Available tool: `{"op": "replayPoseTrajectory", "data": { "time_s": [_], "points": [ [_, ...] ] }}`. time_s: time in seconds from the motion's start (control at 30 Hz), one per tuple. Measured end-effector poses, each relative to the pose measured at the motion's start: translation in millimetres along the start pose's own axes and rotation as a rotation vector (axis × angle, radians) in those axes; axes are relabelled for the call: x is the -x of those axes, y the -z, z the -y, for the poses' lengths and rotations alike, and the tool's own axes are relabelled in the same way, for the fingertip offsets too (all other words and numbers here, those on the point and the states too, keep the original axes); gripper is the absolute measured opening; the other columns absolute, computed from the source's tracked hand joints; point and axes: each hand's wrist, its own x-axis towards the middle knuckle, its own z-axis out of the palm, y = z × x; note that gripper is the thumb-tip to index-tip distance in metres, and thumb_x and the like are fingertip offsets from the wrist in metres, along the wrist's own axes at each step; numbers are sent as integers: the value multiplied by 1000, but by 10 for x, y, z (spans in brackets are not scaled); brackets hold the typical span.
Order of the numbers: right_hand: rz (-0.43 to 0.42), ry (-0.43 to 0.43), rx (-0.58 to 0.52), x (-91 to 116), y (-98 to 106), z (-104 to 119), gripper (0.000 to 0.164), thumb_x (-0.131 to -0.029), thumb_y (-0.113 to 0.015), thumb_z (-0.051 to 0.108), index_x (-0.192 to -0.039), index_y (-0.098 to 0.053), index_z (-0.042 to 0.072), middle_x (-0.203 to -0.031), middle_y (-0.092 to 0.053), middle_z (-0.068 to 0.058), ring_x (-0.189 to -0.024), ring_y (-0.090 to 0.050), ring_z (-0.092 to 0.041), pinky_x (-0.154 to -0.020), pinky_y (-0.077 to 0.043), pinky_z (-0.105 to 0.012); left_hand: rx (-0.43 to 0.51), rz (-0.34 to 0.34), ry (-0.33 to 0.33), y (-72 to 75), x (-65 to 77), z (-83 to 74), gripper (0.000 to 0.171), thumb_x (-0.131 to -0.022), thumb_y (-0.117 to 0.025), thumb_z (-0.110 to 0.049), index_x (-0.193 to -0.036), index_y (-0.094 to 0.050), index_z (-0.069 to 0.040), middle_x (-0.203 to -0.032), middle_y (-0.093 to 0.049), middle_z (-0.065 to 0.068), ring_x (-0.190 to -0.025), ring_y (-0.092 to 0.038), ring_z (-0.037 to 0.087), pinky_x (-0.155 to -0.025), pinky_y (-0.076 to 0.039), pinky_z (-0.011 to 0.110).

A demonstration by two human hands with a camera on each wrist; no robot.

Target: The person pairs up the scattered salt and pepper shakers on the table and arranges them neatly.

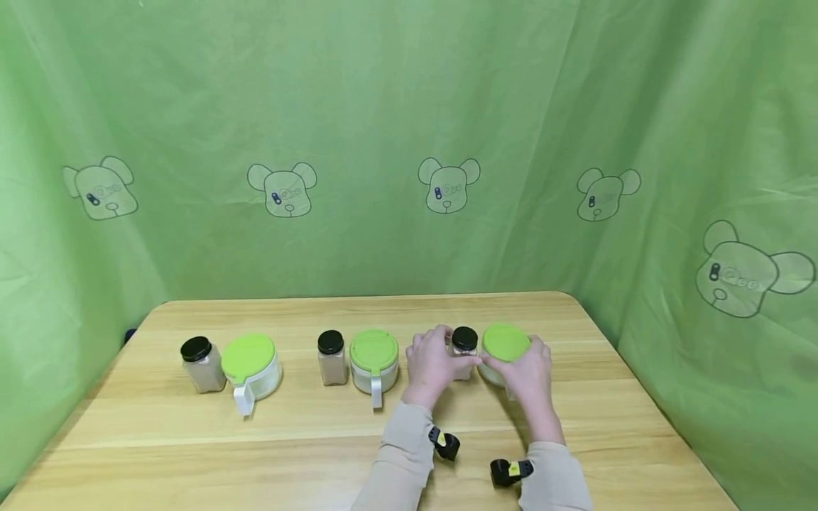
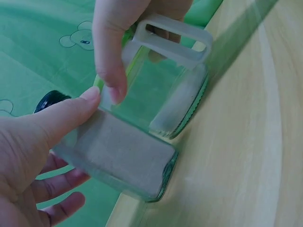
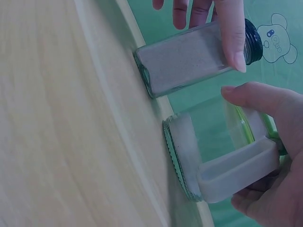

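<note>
My left hand (image 1: 429, 363) holds a square clear jar (image 2: 125, 151) of greyish-brown powder with a black screw lid (image 1: 464, 338). Its thumb lies across the jar's near face below the lid; the other fingers reach around the far side. Just to the right, my right hand (image 1: 532, 372) grips a round glass seasoning pot (image 3: 187, 151) from above, thumb on the near left side and fingers around its right. The pot has a green lid (image 1: 505, 342), a white handle (image 3: 236, 170) facing me and white contents low inside. The two thumb tips almost meet between the containers.
Two similar pairs stand to the left on the wooden table (image 1: 287, 454): a black-lidded jar (image 1: 332, 365) beside a green-lidded pot (image 1: 374, 351), and farther left another jar (image 1: 204, 369) beside a pot (image 1: 249, 358). A green curtain (image 1: 371, 85) with bear outlines hangs behind the table.
</note>
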Motion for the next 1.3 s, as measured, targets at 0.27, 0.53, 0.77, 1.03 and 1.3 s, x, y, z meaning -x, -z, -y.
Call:
{"op": "replayPoseTrajectory", "data": {
  "time_s": [0.27, 0.53, 0.77, 1.03, 1.3],
  "points": [
    [16, 0, 27, -6, 7, 11, 110, -69, -85, 37, -143, -22, -13, -136, -35, -37, -122, -39, -49, -103, -39, -65, 43, 21, -20, 24, -9, 44, 69, -65, -83, -55, -118, -63, -15, -113, -70, -2, -99, -54, 19, -93, -40, 38],
    [44, 4, 55, -3, 23, 46, 110, -70, -85, 39, -143, -21, -14, -136, -34, -38, -124, -35, -49, -105, -36, -65, 40, 6, -24, 38, -12, 59, 68, -64, -83, -55, -116, -64, -16, -111, -70, -1, -98, -55, 19, -93, -41, 39],
    [68, 19, 65, -17, 26, 60, 110, -71, -83, 40, -143, -19, -13, -137, -33, -37, -125, -33, -49, -105, -35, -65, 22, 22, -9, 73, -31, 50, 71, -64, -83, -56, -119, -62, -16, -114, -70, 1, -100, -55, 20, -91, -42, 38],
    [116, 34, 89, -50, 71, -2, 120, -71, -83, 47, -150, -10, -8, -143, -25, -39, -131, -26, -52, -105, -32, -68, 39, 19, -42, 139, -36, -64, 79, -65, -82, -57, -129, -57, -18, -123, -66, 3, -108, -56, 23, -95, -42, 41],
    [160, 80, 107, -59, 189, -45, 118, -77, -79, 45, -154, -4, -1, -150, -15, -39, -134, -24, -55, -105, -30, -71, 7, -29, -67, 277, 14, -200, 74, -71, -78, -55, -132, -56, -20, -128, -63, 0, -114, -54, 22, -100, -41, 42]
  ]
}}
